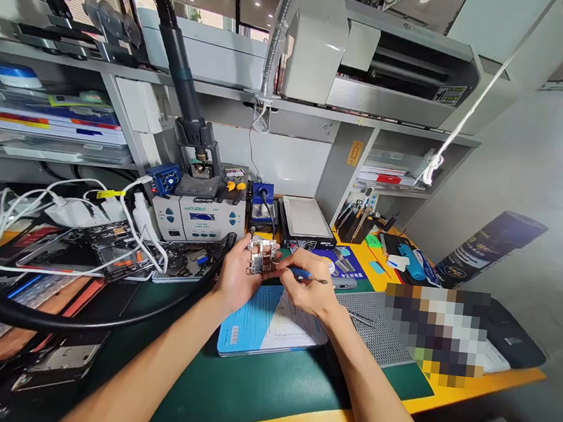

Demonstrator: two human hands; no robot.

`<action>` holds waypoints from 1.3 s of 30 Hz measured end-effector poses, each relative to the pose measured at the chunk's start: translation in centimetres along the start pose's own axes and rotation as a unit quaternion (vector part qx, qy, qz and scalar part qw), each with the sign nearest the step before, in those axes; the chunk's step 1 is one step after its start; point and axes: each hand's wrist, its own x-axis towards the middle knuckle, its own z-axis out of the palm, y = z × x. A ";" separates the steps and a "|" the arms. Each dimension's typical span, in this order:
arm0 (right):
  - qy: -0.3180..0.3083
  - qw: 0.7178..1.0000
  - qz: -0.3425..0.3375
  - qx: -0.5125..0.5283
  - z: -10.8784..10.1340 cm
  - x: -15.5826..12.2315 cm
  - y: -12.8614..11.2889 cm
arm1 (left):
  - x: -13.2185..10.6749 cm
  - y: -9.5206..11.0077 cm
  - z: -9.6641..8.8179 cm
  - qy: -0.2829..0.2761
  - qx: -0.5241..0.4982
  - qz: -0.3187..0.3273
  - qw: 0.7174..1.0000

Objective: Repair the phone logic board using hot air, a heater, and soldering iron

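My left hand [235, 274] is closed on a small phone circuit board [260, 257], held up over the bench with its chips and metal shields facing me. In a pinch, my right hand [311, 286] grips a slim blue-handled tool [302, 273]. The tool's front end points left at the board's right side; its tip is too small to make out, and I cannot tell whether it touches. Below both hands lies a blue and white booklet [254, 322] on the green mat [222, 393].
A hot-air station [203, 219] and a soldering iron stand [261, 212] are behind my hands. A black hose [113, 327] curves across the left, near phone parts and white cables. Tweezers [358, 318] lie on a grey perforated mat [384, 329]; a spray can [491, 250] stands at right.
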 end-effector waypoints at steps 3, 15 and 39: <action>0.015 1.000 -0.008 -0.005 0.0 0.0 0.1 | -0.1 -0.1 0.1 -0.006 0.000 0.003 1.000; -0.014 1.000 -0.005 -0.022 -0.2 0.0 -0.4 | -0.1 0.0 0.0 -0.008 -0.004 -0.001 1.000; -0.043 0.985 0.152 0.071 0.4 0.1 -0.7 | -0.3 0.3 0.1 0.021 -0.011 -0.011 1.000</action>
